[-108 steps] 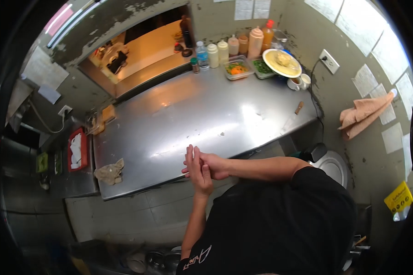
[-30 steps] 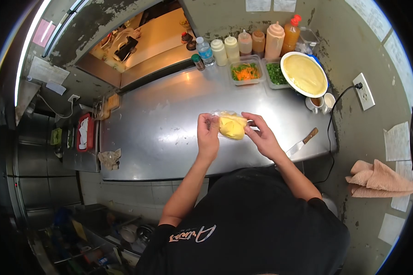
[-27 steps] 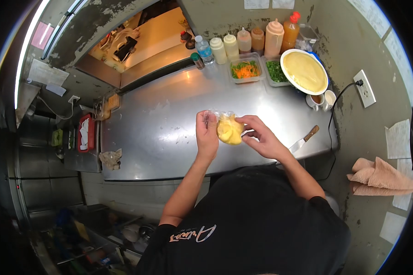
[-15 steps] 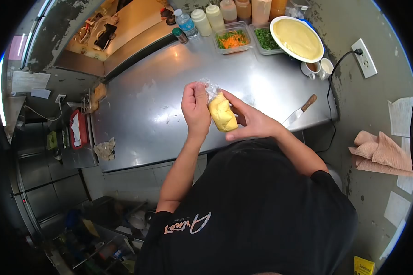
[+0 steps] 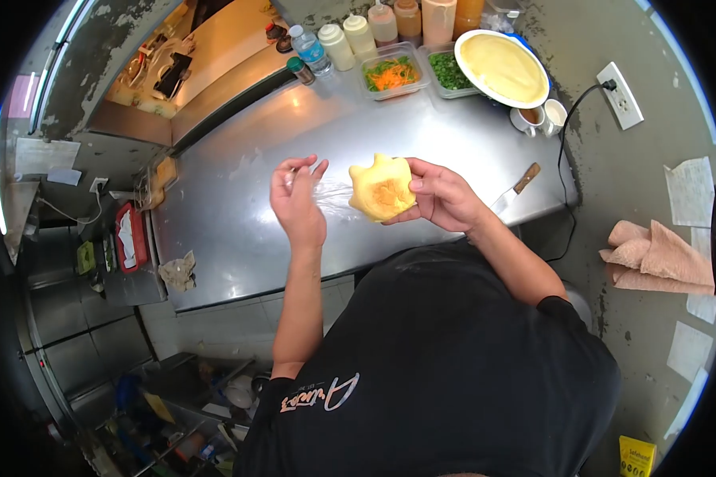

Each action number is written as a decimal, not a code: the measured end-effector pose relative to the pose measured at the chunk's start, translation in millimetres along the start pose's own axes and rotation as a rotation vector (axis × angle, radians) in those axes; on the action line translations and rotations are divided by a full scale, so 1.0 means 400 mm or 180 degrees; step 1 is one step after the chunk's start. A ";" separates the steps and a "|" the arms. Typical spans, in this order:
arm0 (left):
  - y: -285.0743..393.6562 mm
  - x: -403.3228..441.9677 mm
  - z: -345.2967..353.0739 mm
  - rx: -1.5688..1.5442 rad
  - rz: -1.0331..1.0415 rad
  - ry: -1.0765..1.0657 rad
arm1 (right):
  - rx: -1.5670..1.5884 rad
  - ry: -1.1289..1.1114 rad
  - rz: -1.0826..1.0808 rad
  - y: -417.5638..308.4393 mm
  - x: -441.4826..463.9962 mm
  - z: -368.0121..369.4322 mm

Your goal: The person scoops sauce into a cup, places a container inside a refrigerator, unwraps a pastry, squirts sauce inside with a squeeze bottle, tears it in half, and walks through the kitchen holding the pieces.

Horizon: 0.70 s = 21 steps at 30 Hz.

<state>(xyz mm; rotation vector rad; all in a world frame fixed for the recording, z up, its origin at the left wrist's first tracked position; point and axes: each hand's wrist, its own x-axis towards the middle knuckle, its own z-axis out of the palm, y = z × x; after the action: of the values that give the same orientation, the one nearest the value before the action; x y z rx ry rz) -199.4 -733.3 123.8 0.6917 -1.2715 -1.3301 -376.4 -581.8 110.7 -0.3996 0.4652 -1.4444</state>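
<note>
Above the metal counter [image 5: 231, 215], my right hand [image 5: 447, 195] grips a yellow, lumpy, dough-like piece [image 5: 383, 188] by its right side, thumb on top. The piece has a browned patch and small points along its upper edge. To its left, my left hand [image 5: 299, 199] is raised with bent fingers, pinching clear plastic wrap [image 5: 334, 195] that stretches toward the yellow piece. Whether the wrap still touches the piece is hard to tell. A spatula or knife with a wooden handle [image 5: 527, 178] lies right of my right hand.
Squeeze bottles [image 5: 336, 48], a water bottle [image 5: 309, 50] and tubs of shredded carrot [image 5: 393, 73] and chopped greens [image 5: 449, 71] line the back. A white plate of flat yellow rounds [image 5: 501, 68] is above two cups [image 5: 527, 120]. A crumpled cloth [image 5: 178, 271] lies at the left front.
The yellow piece has come out of the bunched plastic and now shows its browned side. My left hand has moved left, away from it, with the wrap. Earlier still, both hands were pressed together without it.
</note>
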 end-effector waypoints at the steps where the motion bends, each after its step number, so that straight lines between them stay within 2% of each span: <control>1: 0.020 0.005 -0.001 -0.0036 -0.0004 -0.0023 | -0.0118 0.0124 -0.0121 -0.012 -0.003 0.012; 3: 0.048 0.008 -0.002 -0.0043 -0.0027 -0.0252 | -0.0701 0.0395 -0.0488 -0.019 -0.007 0.018; 5: 0.063 0.005 0.006 0.0069 -0.0125 -0.0717 | -0.1633 0.0663 -0.0950 -0.012 0.006 0.015; 8: 0.068 -0.020 0.040 0.0339 -0.0315 -0.1396 | -0.2434 0.0800 -0.1399 0.011 0.023 0.036; 12: 0.060 -0.031 0.073 0.0563 -0.0498 -0.1823 | -0.2973 0.0923 -0.1562 0.031 0.032 0.069; 16: 0.072 -0.036 0.072 0.0695 -0.0585 -0.1995 | -0.2803 0.0639 -0.1208 -0.002 0.014 0.038; 21: 0.094 -0.041 0.064 0.0808 -0.0628 -0.2220 | -0.3590 0.0609 -0.1109 -0.037 -0.023 0.079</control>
<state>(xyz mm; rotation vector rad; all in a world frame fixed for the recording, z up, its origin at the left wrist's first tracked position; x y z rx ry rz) -208.1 -703.2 160.9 0.5481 -1.9952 -1.6643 -372.6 -574.5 145.8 -1.2872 1.4220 -1.4373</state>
